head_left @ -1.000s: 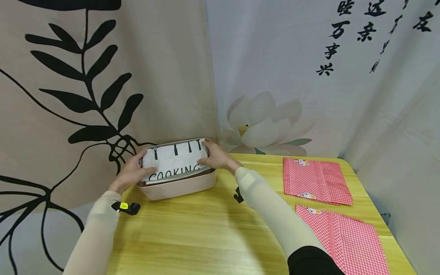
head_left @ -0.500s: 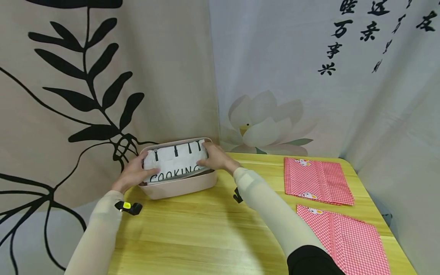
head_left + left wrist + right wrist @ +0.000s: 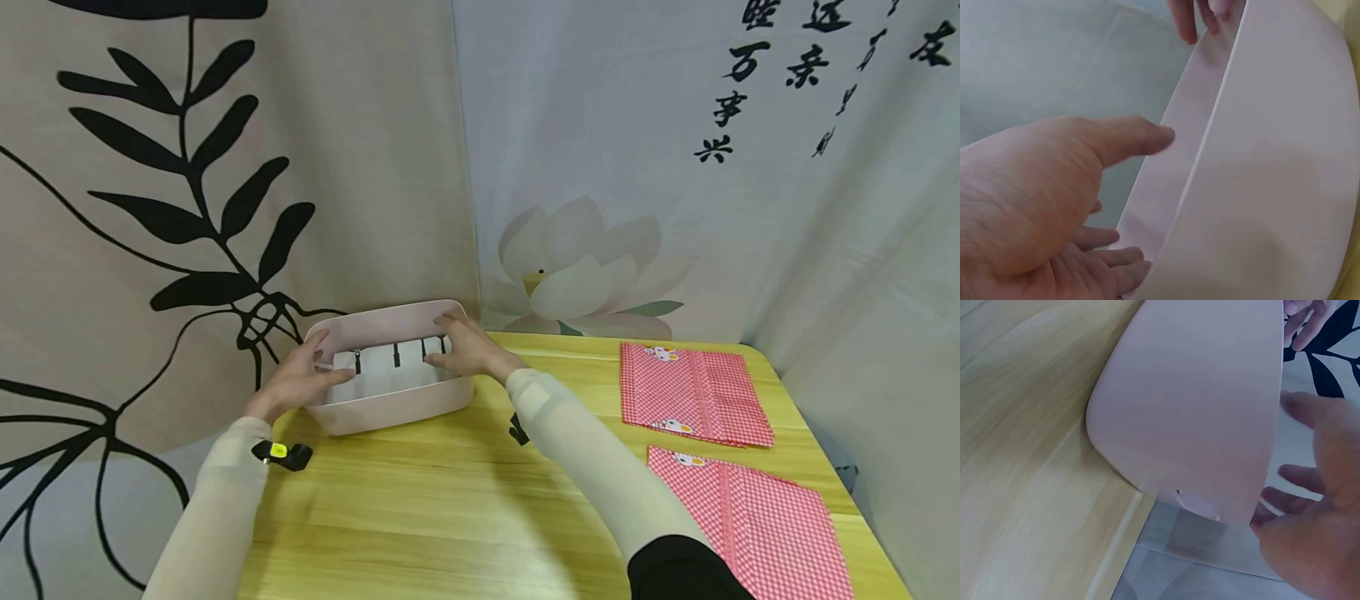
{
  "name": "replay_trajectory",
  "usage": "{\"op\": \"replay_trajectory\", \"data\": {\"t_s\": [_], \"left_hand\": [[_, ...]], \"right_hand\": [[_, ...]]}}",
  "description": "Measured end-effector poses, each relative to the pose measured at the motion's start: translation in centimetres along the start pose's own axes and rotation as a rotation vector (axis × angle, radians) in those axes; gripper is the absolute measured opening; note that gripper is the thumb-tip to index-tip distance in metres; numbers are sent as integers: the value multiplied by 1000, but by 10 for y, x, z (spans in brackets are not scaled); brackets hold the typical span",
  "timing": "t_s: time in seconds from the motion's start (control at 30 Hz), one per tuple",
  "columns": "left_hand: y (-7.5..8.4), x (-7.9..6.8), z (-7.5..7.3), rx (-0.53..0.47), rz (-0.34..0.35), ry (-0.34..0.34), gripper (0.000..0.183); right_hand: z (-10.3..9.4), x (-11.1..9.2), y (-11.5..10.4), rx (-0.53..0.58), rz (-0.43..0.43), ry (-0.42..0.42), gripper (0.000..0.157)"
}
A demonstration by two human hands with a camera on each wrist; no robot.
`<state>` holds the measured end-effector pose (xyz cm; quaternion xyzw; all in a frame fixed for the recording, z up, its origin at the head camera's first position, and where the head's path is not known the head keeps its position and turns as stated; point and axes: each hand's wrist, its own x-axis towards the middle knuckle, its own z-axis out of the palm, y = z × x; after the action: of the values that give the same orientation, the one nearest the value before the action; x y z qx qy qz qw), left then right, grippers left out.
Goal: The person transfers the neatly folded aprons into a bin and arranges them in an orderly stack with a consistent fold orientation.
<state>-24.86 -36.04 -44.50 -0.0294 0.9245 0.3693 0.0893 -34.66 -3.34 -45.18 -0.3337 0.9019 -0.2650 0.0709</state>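
A pale pink bin point(image 3: 397, 411) stands at the table's back left. Low inside it lies a folded white cloth point(image 3: 382, 379) with black printed marks, its outer parts hidden by the bin's walls. My left hand point(image 3: 296, 382) is over the bin's left end, thumb stretched out and fingers loose; the left wrist view shows this hand point(image 3: 1041, 200) with nothing gripped. At the opposite end is my right hand point(image 3: 471, 346), fingers spread above the rim. In the right wrist view, the right hand point(image 3: 1316, 506) has its thumb and fingers apart beside the bin's wall point(image 3: 1191, 406).
Two folded red-and-white checked cloths, a far one point(image 3: 690, 396) and a near one point(image 3: 757, 525), lie on the right of the wooden table point(image 3: 420, 517). Close behind the bin hangs a curtain point(image 3: 382, 167) with a black leaf print.
The white cloth has dropped from the rim into the bin, and its printed lettering is now hidden. Both hands have let go of it and stay near the bin's ends.
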Motion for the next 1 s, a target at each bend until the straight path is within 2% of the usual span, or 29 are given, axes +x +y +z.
{"op": "replay_trajectory", "data": {"t_s": [0.2,0.37,0.6,0.77,1.0], "left_hand": [[0,-4,4,-6,64,33,116],[4,-6,9,13,134,70,109],[9,-5,18,126,262,155,95],[14,-3,24,191,291,180,93],[21,1,34,267,274,179,92]], "right_hand": [[-1,-7,2,-11,-30,32,87],[-1,-11,4,-88,-67,44,90],[0,-16,8,-137,-97,48,88],[-1,-25,10,-143,-81,41,87],[-5,-45,18,-153,-84,68,83]]}}
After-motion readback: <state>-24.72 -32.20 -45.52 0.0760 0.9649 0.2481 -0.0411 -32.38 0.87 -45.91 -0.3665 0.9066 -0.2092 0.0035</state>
